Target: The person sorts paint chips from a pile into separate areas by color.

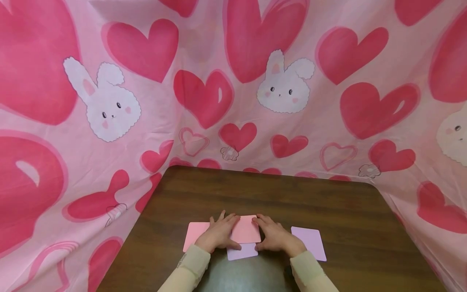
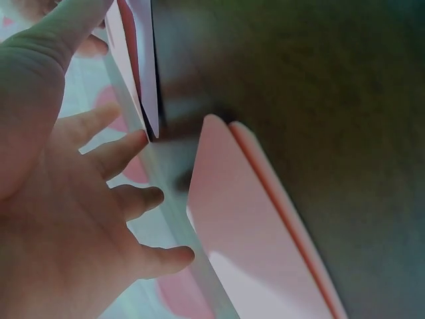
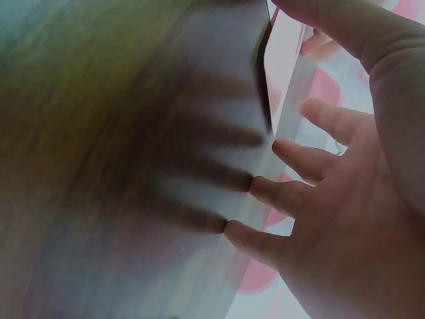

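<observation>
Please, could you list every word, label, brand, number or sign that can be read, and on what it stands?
No readable text: none shows on the pink cards or purple cards.
The backdrop bears drawings, including hearts and rabbits.
A mark on the left cuff is too small to read.

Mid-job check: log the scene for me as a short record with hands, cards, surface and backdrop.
Left hand: left hand, fingers spread, at the left side of the middle pink card
Right hand: right hand, at that card's right side
Middle: pink card overlapping the middle purple card
Left: left pink card, partly hidden by the left hand in the head view
Right: right purple card, apart from the middle pair
Surface: brown table
Backdrop: pink cloth with hearts and rabbits
</observation>
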